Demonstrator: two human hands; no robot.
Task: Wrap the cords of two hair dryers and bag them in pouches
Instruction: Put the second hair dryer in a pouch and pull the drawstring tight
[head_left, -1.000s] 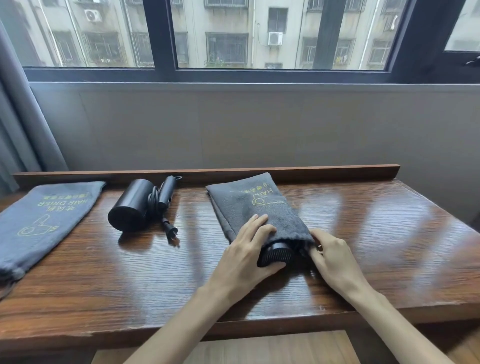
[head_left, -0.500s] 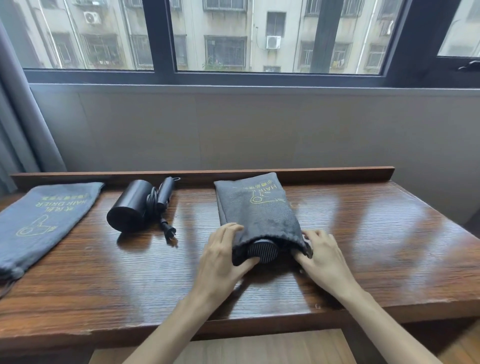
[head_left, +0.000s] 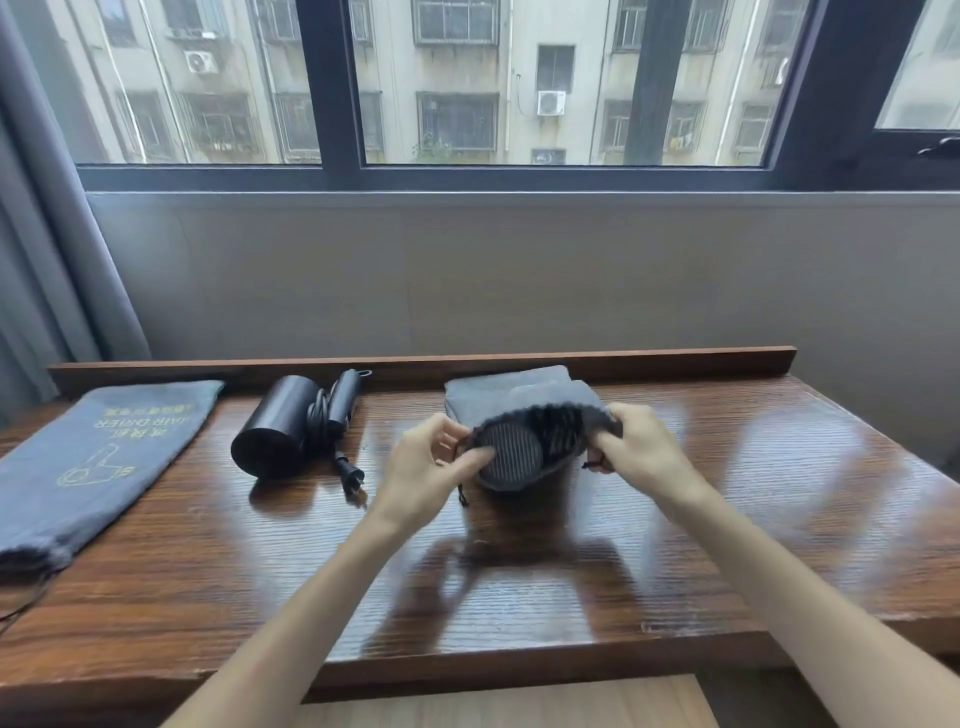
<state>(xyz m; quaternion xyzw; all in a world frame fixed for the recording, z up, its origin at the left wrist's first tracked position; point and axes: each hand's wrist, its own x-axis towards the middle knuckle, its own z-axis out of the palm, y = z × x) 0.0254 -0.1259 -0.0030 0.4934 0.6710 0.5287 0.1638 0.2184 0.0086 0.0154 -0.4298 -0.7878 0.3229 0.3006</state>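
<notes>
A grey pouch (head_left: 506, 397) is lifted at its mouth above the middle of the wooden table (head_left: 727, 519). Inside its open mouth shows the ribbed end of a black hair dryer (head_left: 511, 460). My left hand (head_left: 431, 467) pinches the pouch's left rim. My right hand (head_left: 644, 452) grips the right rim. Thin drawstrings hang below both hands. A second black hair dryer (head_left: 275, 434) lies further left with its cord (head_left: 324, 415) bundled beside it and the plug (head_left: 353, 475) pointing toward me. A second grey pouch (head_left: 98, 457) lies flat at the far left.
A raised wooden lip (head_left: 675, 358) runs along the table's back edge under a grey wall and window. A grey curtain (head_left: 47, 260) hangs at the left. The table's front edge is near my forearms.
Both hands have raised the pouch's mouth off the table and pulled it wide. The dryer's ribbed end now faces me inside the opening. The camera has tilted a little.
</notes>
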